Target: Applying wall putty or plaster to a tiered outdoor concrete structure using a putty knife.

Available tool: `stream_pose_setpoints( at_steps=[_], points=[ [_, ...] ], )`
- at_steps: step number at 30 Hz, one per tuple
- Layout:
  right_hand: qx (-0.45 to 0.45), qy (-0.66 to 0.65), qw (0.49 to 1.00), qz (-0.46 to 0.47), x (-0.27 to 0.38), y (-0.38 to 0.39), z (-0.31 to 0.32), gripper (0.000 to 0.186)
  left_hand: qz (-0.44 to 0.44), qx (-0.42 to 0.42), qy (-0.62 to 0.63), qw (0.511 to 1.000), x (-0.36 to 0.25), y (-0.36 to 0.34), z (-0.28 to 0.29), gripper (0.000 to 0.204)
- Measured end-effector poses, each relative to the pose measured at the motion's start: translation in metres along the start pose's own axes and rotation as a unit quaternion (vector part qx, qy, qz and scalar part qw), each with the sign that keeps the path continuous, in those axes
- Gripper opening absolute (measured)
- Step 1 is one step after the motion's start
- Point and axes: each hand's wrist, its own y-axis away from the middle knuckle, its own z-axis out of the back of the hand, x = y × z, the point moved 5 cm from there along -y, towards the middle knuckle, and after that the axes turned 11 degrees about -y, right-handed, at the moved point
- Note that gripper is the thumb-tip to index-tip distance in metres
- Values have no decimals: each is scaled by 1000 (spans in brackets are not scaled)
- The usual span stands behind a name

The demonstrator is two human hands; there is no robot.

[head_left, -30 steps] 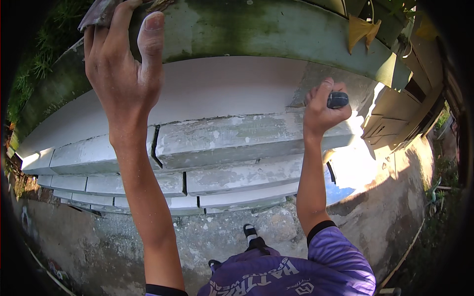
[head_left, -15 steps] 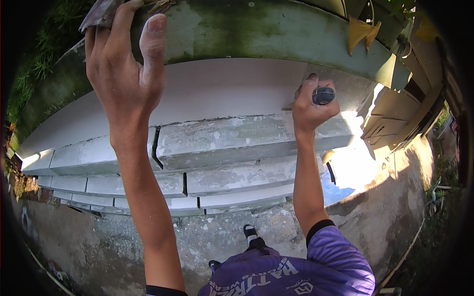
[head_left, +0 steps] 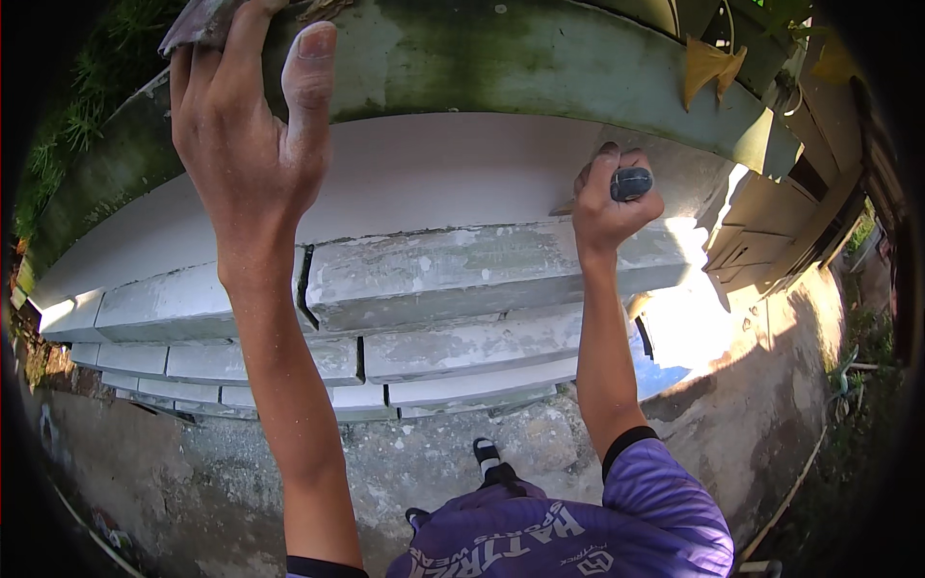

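My right hand (head_left: 609, 207) is closed around the dark handle of a scraper (head_left: 630, 183). Its thin blade tip (head_left: 563, 208) shows at the left of my fist, against the white painted wall (head_left: 434, 173). My left hand (head_left: 246, 144) reaches up to the mossy green top ledge (head_left: 482, 58). Its fingers curl over a grey flat piece (head_left: 198, 24) on the ledge while the thumb stands free. Whether that hand grips the piece is hidden. Below the wall run stepped grey concrete mouldings (head_left: 453, 275).
A rough concrete ground (head_left: 241, 472) lies at the wall's foot, with my shoe (head_left: 487, 453) on it. A stack of beige boards (head_left: 771, 231) leans at the right. Yellow dry leaves (head_left: 708, 67) hang above, and grass (head_left: 87, 125) grows at the upper left.
My right hand has slid a little to the left and up along the white wall with the scraper. My left hand has stayed on the ledge.
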Motion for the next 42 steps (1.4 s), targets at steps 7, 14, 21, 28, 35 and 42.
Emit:
stream_pose_setpoints(
  at_steps=[7, 14, 21, 28, 35, 42],
  points=[
    [-40, -89, 993, -70, 7, 7, -9, 36, 25, 18, -11, 999, 5, 5, 0, 62],
    [-12, -18, 999, -42, 6, 10, -7, 37, 8, 2, -3, 1000, 0, 3, 0, 62],
    [-28, -68, 996, -51, 13, 8, -6, 37, 24, 11, -6, 1000, 8, 6, -2, 62],
    [-23, -15, 1000, -5, -15, 10, 8, 36, 11, 4, 9, 1000, 1, 4, -5, 62],
    [-41, -88, 994, -52, 17, 10, 5, 37, 16, 4, -17, 1000, 5, 4, 0, 62],
    [-29, -67, 997, -19, 28, 14, 7, 37, 26, 20, -6, 999, 5, 4, 0, 64]
  ],
)
